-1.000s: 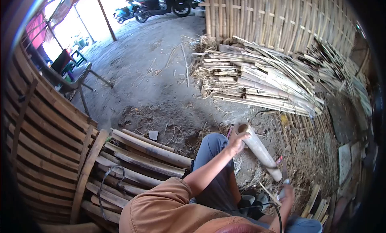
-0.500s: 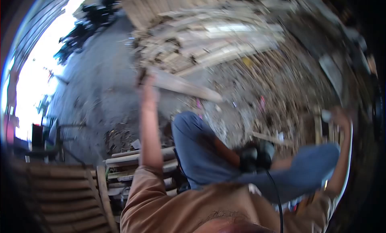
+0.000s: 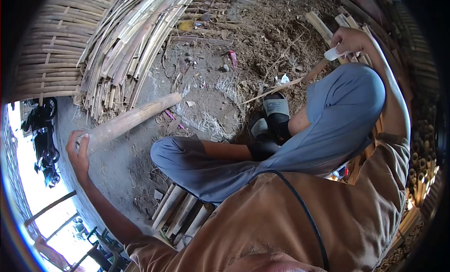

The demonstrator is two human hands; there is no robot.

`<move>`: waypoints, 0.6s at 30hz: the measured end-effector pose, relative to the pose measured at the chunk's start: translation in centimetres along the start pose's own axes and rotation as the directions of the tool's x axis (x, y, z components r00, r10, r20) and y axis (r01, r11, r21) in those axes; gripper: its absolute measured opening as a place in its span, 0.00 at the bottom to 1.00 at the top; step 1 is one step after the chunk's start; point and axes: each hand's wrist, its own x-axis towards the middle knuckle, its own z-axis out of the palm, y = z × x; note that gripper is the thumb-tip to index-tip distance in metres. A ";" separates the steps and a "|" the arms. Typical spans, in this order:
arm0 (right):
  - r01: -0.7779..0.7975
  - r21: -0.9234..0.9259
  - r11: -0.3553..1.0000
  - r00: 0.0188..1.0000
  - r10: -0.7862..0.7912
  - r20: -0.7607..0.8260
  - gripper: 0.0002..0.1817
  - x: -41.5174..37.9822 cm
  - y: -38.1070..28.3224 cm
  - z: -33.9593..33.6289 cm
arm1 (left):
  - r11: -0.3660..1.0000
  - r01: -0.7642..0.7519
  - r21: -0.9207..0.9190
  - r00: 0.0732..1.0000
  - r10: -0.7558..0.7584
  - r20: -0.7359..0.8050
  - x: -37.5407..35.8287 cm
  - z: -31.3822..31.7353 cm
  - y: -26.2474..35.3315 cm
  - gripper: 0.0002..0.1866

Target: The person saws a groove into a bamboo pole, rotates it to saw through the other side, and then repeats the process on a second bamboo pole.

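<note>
My left hand (image 3: 78,152) is wrapped round the near end of a thick length of bamboo (image 3: 136,118), held out over the ground at the left. Its far end points toward the middle of the view. At the upper right my right hand (image 3: 351,40) grips a knife (image 3: 315,70) by its pale white handle, beside my raised knee. The brownish blade slants down and left, and its tip meets a thin strip of bamboo (image 3: 274,90) in this view. My crossed legs and sandals lie between the two hands.
Split bamboo strips (image 3: 136,37) are heaped at the upper left beside a woven bamboo panel (image 3: 49,47). Cut bamboo lengths (image 3: 180,211) lie by my left thigh. White shavings (image 3: 201,122) litter the dirt floor. More bamboo (image 3: 422,150) is stacked at the right.
The view has swung round, so the bamboo length and my left hand sit lower and farther left. My right hand with the knife appears higher. The blurred scene is now sharp.
</note>
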 end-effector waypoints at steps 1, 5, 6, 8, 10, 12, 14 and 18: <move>-0.024 0.029 0.999 0.999 0.025 -0.033 0.21 0.0 0.0 0.0 | 0.999 -0.029 0.028 0.999 0.028 0.019 1.5 0.1 1.2 0.10; -0.001 0.024 1.000 0.984 0.005 -0.178 0.16 3.0 3.9 1.1 | 0.977 -0.193 0.093 0.978 0.183 0.104 8.4 1.2 4.8 0.13; -0.042 0.023 0.999 0.982 0.045 -0.186 0.16 4.0 4.6 1.4 | 0.966 -0.240 0.098 0.967 0.228 0.116 10.3 1.5 5.6 0.14; -0.125 0.030 0.992 0.970 0.129 -0.205 0.16 5.6 5.8 1.5 | 0.985 -0.170 0.027 0.978 0.165 0.131 13.3 2.5 8.3 0.17; -0.144 0.088 0.986 0.962 0.160 -0.219 0.16 5.1 5.3 1.3 | 0.984 -0.175 0.037 0.982 0.171 0.085 15.9 3.6 9.1 0.18; -0.172 0.105 0.980 0.949 0.193 -0.251 0.16 3.9 4.5 2.1 | 0.973 -0.228 -0.010 0.954 0.226 0.198 18.5 4.1 9.3 0.19; 0.099 -0.248 0.964 0.852 -0.211 -0.478 0.17 4.6 8.9 5.1 | 0.958 -0.288 0.003 0.902 0.270 0.336 20.5 4.1 9.7 0.22; -0.026 -0.171 0.985 0.865 -0.063 -0.497 0.17 1.8 3.3 5.5 | 0.971 -0.237 -0.001 0.939 0.229 0.256 19.0 3.3 4.2 0.27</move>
